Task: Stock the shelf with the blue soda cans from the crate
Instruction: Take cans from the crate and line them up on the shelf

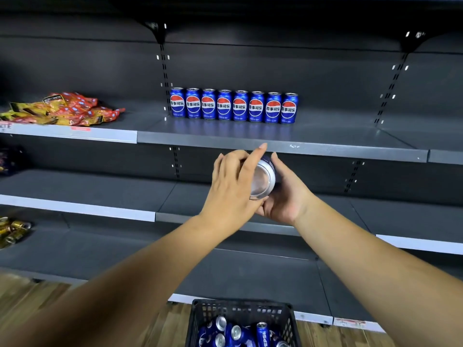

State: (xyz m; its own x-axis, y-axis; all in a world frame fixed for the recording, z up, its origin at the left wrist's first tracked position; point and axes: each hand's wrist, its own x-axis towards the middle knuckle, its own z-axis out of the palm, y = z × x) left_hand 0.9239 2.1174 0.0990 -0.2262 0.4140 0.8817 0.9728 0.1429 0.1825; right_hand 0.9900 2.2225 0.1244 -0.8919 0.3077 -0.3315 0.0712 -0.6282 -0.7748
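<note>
Head view: blue soda can (264,177) held in mid-air between both hands, just below and in front of the front edge of the shelf (275,144) that carries the row. Can lies tipped, its long axis pointing away from the camera toward the shelving; one silver end faces the camera, blue wall only just visible at the far side.

Left hand (233,186) wraps the can from the left, fingers curled over its top side, forefinger stretched out past it. Right hand (285,194) cups it from the right and beneath, thumb along the wall. Both grasp the can; neither is free.

Row of eight cans (233,106) stands upright, labels forward, along the back of that shelf, starting at its left upright. Free space is at the row's right end, up and to the right of the held can, on the right hand's side.

Judgement: the can needs righting before it is set down; right hand is the nearer for that reach.

Crate (240,319) on the floor below, at the bottom edge, several cans left in it. Snack bags (62,108) lie at the shelf's left end.
</note>
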